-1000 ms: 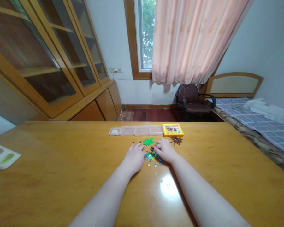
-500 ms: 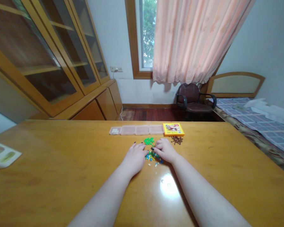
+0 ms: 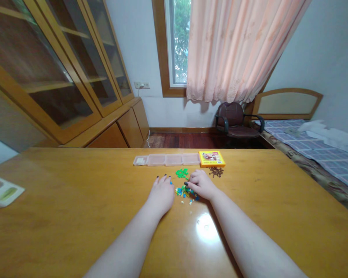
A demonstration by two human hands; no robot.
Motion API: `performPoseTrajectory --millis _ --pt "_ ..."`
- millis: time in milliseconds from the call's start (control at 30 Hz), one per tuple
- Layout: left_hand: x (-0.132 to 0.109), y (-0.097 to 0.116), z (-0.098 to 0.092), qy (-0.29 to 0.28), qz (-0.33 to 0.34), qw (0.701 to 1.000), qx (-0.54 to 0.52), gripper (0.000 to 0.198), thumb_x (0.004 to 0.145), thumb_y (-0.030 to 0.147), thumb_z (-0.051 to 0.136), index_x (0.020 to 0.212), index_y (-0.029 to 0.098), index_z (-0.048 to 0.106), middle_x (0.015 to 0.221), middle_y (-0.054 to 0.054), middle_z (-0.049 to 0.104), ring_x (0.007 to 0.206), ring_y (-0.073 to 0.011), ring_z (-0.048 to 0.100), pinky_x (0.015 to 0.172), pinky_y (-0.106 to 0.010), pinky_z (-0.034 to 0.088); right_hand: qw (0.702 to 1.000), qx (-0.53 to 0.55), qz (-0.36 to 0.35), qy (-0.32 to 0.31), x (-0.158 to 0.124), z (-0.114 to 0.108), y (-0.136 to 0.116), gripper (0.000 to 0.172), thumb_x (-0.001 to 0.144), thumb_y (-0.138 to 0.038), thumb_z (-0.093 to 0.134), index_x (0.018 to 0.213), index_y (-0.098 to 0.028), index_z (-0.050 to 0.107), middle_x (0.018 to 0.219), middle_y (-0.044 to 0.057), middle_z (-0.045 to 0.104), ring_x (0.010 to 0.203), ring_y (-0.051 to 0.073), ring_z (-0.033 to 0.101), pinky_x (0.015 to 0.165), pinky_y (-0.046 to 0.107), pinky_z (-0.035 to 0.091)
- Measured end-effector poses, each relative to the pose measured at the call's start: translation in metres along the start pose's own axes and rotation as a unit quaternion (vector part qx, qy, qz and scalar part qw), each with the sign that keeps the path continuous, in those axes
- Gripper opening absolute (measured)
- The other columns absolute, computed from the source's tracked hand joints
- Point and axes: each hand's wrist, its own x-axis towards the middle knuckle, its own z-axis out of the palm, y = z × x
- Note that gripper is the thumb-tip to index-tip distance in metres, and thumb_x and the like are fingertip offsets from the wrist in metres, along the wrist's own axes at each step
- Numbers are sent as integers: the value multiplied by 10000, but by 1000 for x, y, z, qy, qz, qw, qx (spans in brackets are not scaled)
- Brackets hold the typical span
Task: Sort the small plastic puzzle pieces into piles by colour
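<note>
The left hand (image 3: 162,194) has just shifted left, away from the mixed pile (image 3: 185,192) of small toy bricks. Half a second ago its thumb reached the pile's left edge; now a gap of bare table (image 3: 75,216) lies between them. A blue brick (image 3: 171,183) now shows at the left hand's fingertips, apart from the pile. For the work in hand, this seems to mean that one blue brick stands separate from the mix, and the pile's left side is easier to see.

The left hand is palm down with its fingers spread; whether it grips the blue brick or only touches it, I cannot tell. The right hand (image 3: 202,185) has barely moved: its fingers curl and its thumb sits over the pile's far side, but a hold on any brick is too small to make out. The two hands are apart, with the mixed pile between them, nearer the right.

The green heap (image 3: 181,173) just beyond the pile and the brown heap (image 3: 216,172) on the right look unchanged, as do the clear tray (image 3: 165,160) and yellow box (image 3: 212,158) at the far edge.
</note>
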Motion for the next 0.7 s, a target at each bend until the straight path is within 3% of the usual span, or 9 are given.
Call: performPoseTrajectory --millis 200,467,700 --pt "-1 6 -1 5 78 996 -31 323 821 160 471 1064 245 666 1311 -75 533 1283 -245 396 1111 -474 222 1000 -14 15 -14 1 1 1 433 928 -373 447 597 -186 655 672 22 588 700 146 453 716 309 291" --pt "2 7 10 -3 62 998 -23 352 813 150 469 1108 208 651 1330 -119 511 1297 -286 380 1094 -501 249 1000 8 -4 8 0 2 2 450 932 -390 433 593 -181 640 684 22 585 718 146 467 726 305 300" --pt "2 7 8 22 79 996 -28 339 824 165 481 1115 220 648 1337 -107 506 1293 -266 385 1105 -481 240 1000 7 1 -3 0 4 2 466 929 -415 434 583 -180 638 666 21 579 700 143 465 716 302 304"
